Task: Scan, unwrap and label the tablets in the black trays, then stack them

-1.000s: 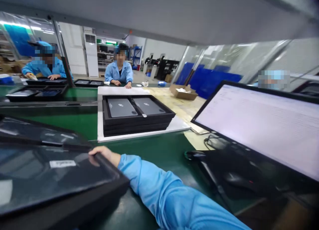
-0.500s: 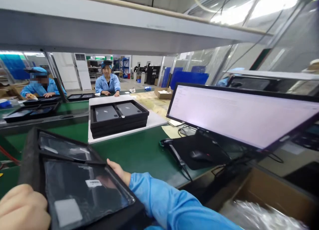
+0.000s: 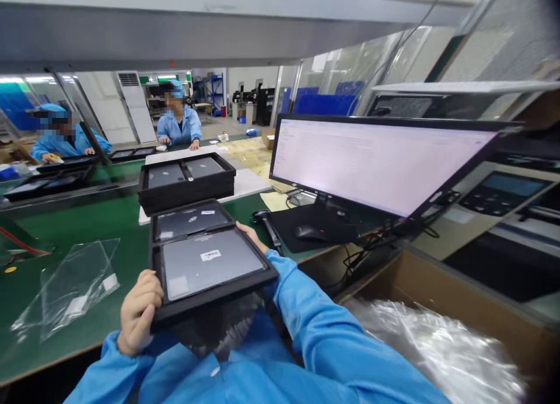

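Note:
Between my hands is a black foam tray [image 3: 205,299] bearing two grey tablets, each under clear film with white labels. The nearer tablet [image 3: 236,258] is the larger in view; the farther tablet [image 3: 175,222] lies beyond a divider. My left hand [image 3: 140,307] grips the tray's left edge, fingers wrapped around it. At the right edge, my right hand [image 3: 252,236] holds the tray, its fingers partly hidden. Just past the held tray stands a stack of black trays [image 3: 188,191] with tablets in the top one, resting on a white board [image 3: 251,183].
Clear plastic sleeves [image 3: 79,287] lie on the green table [image 3: 39,316] at left. A monitor [image 3: 376,164], mouse [image 3: 310,233] and barcode scanner [image 3: 268,226] are at right. A cardboard box [image 3: 406,278] contains clear plastic. Two co-workers sit across the table. A shelf [image 3: 210,39] hangs overhead.
The held tray has moved right and levelled out, close to the stack. Both hands moved with it. The view shifted, and plastic sleeves now show on the table at left.

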